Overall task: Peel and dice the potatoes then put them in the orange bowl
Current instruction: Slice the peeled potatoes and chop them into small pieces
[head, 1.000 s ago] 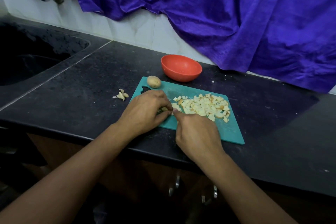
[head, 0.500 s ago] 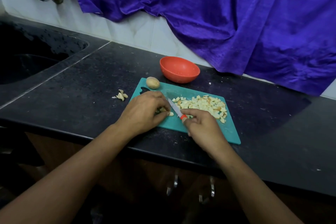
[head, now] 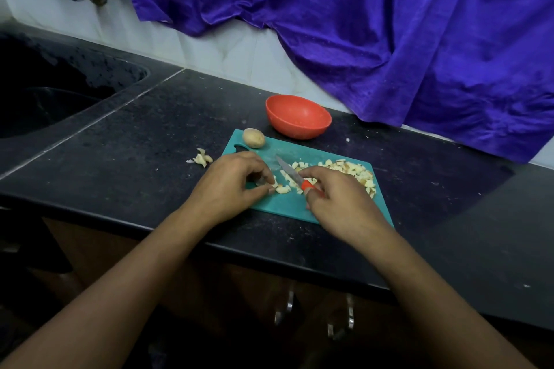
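Fingers (head: 317, 173) of the right hand (head: 344, 207) are curled round the orange handle of a small knife (head: 289, 172), its blade pointing away toward the far left over the teal cutting board (head: 278, 204). The left hand (head: 230, 186) pinches a small potato piece (head: 277, 186) with curled fingertips. Diced potato (head: 356, 171) lies heaped on the board's right part, a whole potato (head: 253, 138) sits at its far left corner, and the orange bowl (head: 299, 129) stands just beyond on the dark counter (head: 150, 144).
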The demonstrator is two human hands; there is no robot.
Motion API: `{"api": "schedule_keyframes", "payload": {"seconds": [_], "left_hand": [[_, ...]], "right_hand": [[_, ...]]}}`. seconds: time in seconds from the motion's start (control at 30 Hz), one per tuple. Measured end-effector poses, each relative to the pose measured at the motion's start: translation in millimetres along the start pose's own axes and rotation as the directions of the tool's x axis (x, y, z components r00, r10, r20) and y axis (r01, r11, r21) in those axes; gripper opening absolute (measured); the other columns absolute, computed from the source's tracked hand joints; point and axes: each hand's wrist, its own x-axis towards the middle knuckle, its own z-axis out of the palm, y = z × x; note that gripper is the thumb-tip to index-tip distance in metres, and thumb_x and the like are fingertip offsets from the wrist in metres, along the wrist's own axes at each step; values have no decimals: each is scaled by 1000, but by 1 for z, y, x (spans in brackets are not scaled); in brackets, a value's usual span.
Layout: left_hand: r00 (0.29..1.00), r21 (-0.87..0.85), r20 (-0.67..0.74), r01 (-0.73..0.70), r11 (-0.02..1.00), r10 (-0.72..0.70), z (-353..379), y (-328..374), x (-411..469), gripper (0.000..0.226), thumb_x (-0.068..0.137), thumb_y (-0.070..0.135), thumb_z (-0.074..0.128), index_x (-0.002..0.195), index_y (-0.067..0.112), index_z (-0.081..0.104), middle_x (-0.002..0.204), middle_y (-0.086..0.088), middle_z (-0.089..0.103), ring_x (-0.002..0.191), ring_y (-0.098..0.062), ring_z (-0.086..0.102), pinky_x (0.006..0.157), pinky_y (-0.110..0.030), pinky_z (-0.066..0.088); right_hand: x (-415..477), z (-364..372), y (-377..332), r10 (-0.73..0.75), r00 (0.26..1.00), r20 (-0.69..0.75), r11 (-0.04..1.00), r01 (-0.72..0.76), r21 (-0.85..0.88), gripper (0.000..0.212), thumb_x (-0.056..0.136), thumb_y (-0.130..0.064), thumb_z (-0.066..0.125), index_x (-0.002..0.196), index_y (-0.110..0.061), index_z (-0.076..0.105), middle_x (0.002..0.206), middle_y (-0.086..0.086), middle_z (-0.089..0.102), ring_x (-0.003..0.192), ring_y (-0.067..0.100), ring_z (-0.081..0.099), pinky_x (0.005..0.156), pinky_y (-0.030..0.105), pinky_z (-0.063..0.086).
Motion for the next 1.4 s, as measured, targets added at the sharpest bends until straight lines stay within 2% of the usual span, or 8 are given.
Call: {"api": "schedule_keyframes", "payload": {"seconds": [0.1,0.43,0.7,0.9,1.07,1.17,1.23,1.4], "left_hand": [[1000,-29,3,5,1000,-5,1,0,2,10,81,28,85,87,29,77,87,15,70,84,-3,66,77,-38,57],[1000,-42,2,-3,999,3,5,-8,7,8,81,30,85,85,30,78,89,19,72,85,-3,68,77,-38,58],[1000,-55,-2,5,998,-5,6,-9,6,8,81,28,85,84,32,79,90,20,73,88,-1,68,79,-39,58],[1000,-34,-8,26,999,-26,7,-7,7,6,82,32,85,85,34,80,87,19,73,85,-2,68,76,-39,58],[999,-30,-12,35,999,-35,6,-5,6,8,82,28,84,85,33,79,87,20,72,86,-1,68,77,-39,58],[999,-26,-15,34,999,-34,5,-4,6,8,82,28,84,85,33,79,87,21,72,86,0,68,78,-39,58],[999,-22,-12,32,999,-33,5,-4,5,8,82,28,84,85,33,79,87,21,72,86,0,67,77,-39,58],[999,-33,8,32,999,-32,2,-4,2,9,83,26,84,91,30,82,93,20,74,89,2,68,82,-35,59]], "right_hand": [[0,3,-3,-13,1000,3,998,13,-56,41,102,-28,52,142,-36,56,114,-2,69,92,15,64,82,38,54],[10,3,-17,-46,998,45,986,52,-157,47,97,-24,51,141,-39,58,134,3,66,120,26,60,97,41,53],[14,4,-36,-94,991,98,937,121,-329,40,95,-18,52,129,-32,66,113,7,68,104,29,63,81,39,54],[-20,34,-11,-214,977,-20,910,192,-368,57,104,-24,43,159,-31,33,92,-4,61,85,21,61,65,35,37],[-25,36,0,-241,970,-28,898,212,-384,54,105,-27,42,159,-32,34,94,-5,64,83,17,59,67,35,42],[-23,31,3,-174,984,-34,949,158,-272,47,106,-34,44,152,-41,43,86,-9,60,76,11,54,65,33,43],[-15,27,9,-72,997,-16,995,70,-72,41,105,-36,50,145,-46,52,92,-12,66,78,8,56,67,32,46],[0,20,17,76,994,79,953,-96,288,34,104,-32,58,136,-37,64,70,-18,51,63,1,51,59,21,37]]}}
